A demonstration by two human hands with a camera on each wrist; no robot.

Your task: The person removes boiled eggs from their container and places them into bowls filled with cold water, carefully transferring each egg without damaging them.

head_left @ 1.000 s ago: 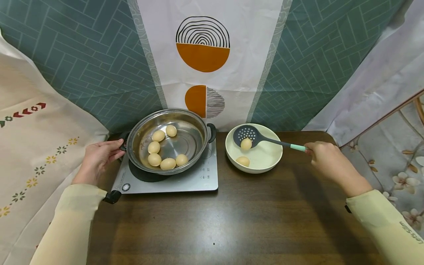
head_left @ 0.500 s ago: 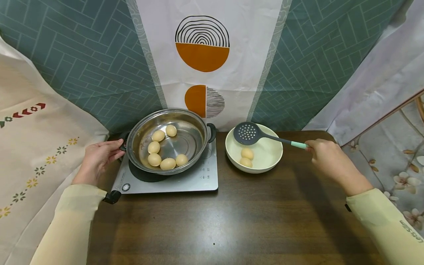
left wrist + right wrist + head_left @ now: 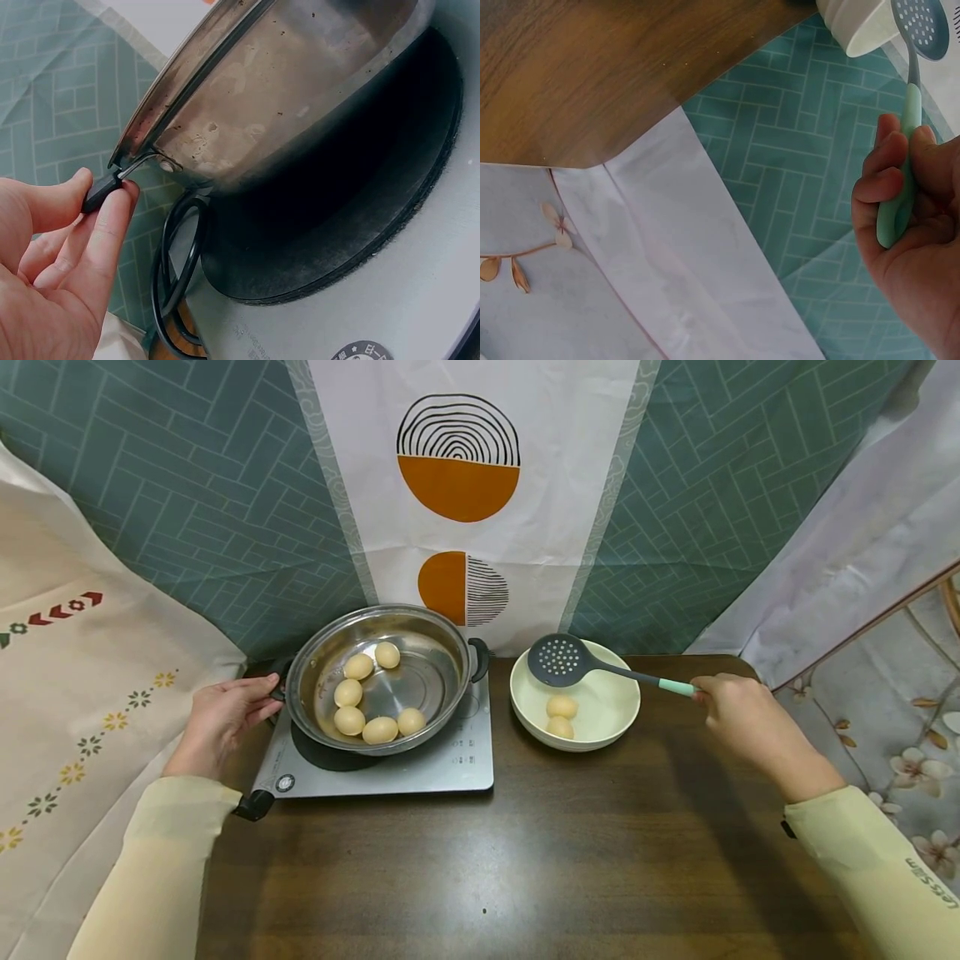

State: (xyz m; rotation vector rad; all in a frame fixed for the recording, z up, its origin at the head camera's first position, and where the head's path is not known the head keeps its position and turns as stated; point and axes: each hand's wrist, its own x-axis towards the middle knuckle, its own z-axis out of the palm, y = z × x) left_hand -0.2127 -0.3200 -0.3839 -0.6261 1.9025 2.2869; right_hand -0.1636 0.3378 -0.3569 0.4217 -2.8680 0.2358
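My left hand (image 3: 219, 722) pinches the black side handle (image 3: 101, 192) of a steel pot (image 3: 431, 681) between thumb and fingers. In the left wrist view the pot tilts, its near underside raised off the cooktop. Several eggs (image 3: 380, 731) lie inside it. On the right, my right hand (image 3: 746, 727) grips the mint green handle (image 3: 900, 172) of a grey skimmer (image 3: 558, 660). The skimmer's perforated head carries nothing and hovers over the back left of a cream bowl (image 3: 611, 714). Two eggs (image 3: 561, 707) rest together in the bowl, below the head.
A silver induction cooktop (image 3: 442, 772) stands under the pot, with a black cable (image 3: 169, 262) by its side. Dark brown wooden table (image 3: 480, 860) stretches in front. Patterned cloths (image 3: 247, 510) hang behind and at both sides.
The egg on the skimmer has rolled off into the bowl beside the other egg. The skimmer head has turned and risen slightly, then stayed nearly still. My left hand has kept its hold.
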